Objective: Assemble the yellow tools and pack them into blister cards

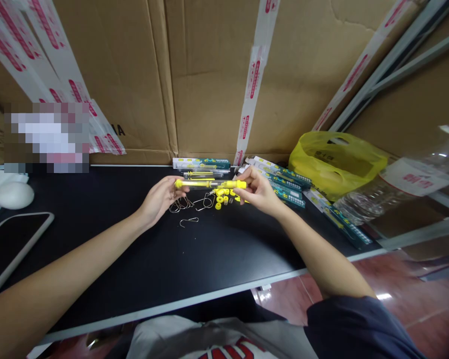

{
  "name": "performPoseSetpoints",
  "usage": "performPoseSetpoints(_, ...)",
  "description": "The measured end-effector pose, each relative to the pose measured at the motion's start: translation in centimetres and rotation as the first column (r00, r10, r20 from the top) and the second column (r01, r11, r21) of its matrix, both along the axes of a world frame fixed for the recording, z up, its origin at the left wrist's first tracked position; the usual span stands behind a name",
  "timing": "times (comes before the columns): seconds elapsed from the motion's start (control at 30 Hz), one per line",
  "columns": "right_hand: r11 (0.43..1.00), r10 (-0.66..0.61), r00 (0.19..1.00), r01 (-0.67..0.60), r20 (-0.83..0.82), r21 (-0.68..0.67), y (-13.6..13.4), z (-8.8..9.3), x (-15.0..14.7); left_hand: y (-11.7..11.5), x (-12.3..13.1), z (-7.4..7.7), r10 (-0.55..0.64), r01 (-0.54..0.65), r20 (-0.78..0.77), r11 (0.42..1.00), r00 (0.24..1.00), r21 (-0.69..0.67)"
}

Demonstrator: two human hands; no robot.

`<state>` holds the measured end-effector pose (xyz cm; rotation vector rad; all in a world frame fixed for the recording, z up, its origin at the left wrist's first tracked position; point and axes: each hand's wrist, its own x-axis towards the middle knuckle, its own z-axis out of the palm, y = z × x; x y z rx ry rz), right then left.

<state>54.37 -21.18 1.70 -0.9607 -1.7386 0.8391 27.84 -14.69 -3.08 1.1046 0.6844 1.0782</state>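
A clear tube spring scale [200, 184] with yellow ends lies level between my two hands, above the table. My left hand [160, 197] pinches its left end. On the yellow right end, the fingers of my right hand [259, 192] are closed. Below it are several small yellow caps [219, 199], partly hidden by my right hand. Bent metal wire hooks [205, 202] lie in a loose pile beside them, and one single hook [189, 220] rests nearer to me. Behind my hands are more clear tubes [220, 173], partly covered.
Printed white-and-green boxes [201, 163] lie at the back, with more boxes [292, 192] to the right. A yellow plastic bag [333, 162] and a large clear bottle [362, 199] stand at the right. A phone [13, 244] lies at left. Cardboard [209, 99] walls the back.
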Motion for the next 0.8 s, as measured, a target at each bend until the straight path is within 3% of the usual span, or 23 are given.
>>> performPoseSetpoints(0.1, 1.000, -0.015, 1.000, 0.016, -0.024, 0.010, 0.2, 0.4, 0.6, -0.1, 0.0, 0.4, -0.017, 0.028, 0.126, 0.996, 0.992, -0.089)
performPoseSetpoints(0.33, 1.000, 0.014, 0.998, -0.015, -0.054, -0.010, 0.3, 0.1, 0.5, 0.0, 0.0, 0.0, 0.026, -0.003, 0.182, 0.992, 0.983, -0.128)
performPoseSetpoints(0.53, 0.998, 0.038, 0.995, -0.042, -0.088, -0.043, 0.4, -0.3, 0.4, 0.8, -1.0, 0.6, -0.077, 0.159, 0.350, 0.964, 0.934, -0.211)
performPoseSetpoints(0.63, 0.999, 0.014, 0.997, -0.017, -0.078, -0.044, 0.3, -0.3, 0.2, 0.9, -1.4, 0.9, -0.119, 0.207, 0.338, 0.949, 0.934, -0.237)
performPoseSetpoints(0.8, 0.998, -0.050, 0.998, 0.050, -0.023, -0.024, 0.3, -0.2, 0.4, 0.7, -1.5, 1.1, -0.119, 0.179, 0.236, 0.951, 0.964, -0.251)
